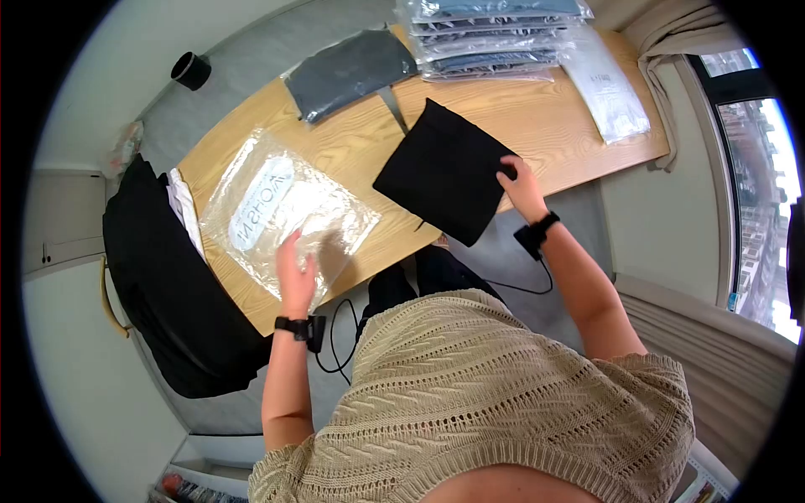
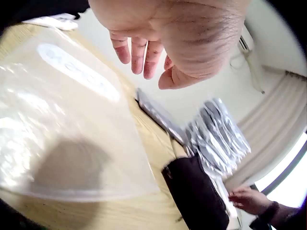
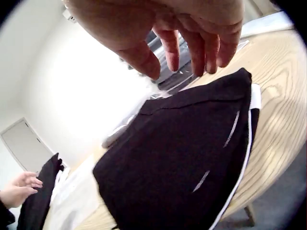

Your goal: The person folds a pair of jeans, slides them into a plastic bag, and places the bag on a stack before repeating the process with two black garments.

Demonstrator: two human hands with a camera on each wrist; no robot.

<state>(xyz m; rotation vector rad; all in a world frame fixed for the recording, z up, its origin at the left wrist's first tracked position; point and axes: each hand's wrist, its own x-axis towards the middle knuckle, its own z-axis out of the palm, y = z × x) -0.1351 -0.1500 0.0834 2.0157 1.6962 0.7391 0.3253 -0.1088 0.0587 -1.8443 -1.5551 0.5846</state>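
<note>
A folded black garment lies on the wooden table in front of the person, and white lines run along one side of it in the right wrist view. My right hand is over its right edge; the right wrist view shows the loosely bent fingers above the cloth, with nothing between them. To the left, a clear plastic bag with a white printed oval lies flat on the table. My left hand hovers over the bag's near part, fingers relaxed and holding nothing, its shadow falling on the plastic.
A tall stack of bagged garments stands at the table's back. Beside it lie a dark bagged garment and a pale plastic packet. Black clothing hangs at the left end. Cables run from both wrists.
</note>
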